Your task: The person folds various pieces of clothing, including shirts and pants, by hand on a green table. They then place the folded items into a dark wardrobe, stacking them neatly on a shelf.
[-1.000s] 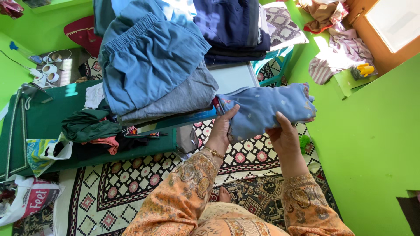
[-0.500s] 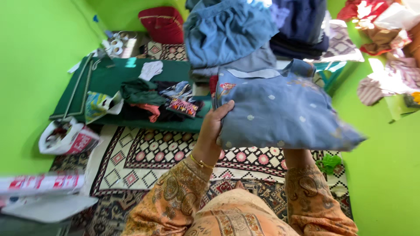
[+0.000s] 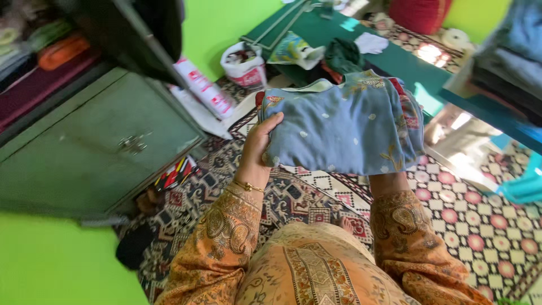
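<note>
Two hands hold one folded blue cloth (image 3: 344, 127) up in the middle of the frame. Left hand (image 3: 261, 141) pinches its left edge, thumb on top. Right hand is hidden under it. It looks soft, light and floppy, best held from below. Farther off, upper left, stands a green metal trunk (image 3: 84, 152).

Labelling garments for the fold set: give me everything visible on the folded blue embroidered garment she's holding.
The folded blue embroidered garment looks like soft woven cloth, dotted with small pale motifs, with red and gold floral trim at its edges. It is folded into a rough rectangle, held flat above the patterned rug. The left hand grips its left edge; the right hand is hidden beneath it.
</note>
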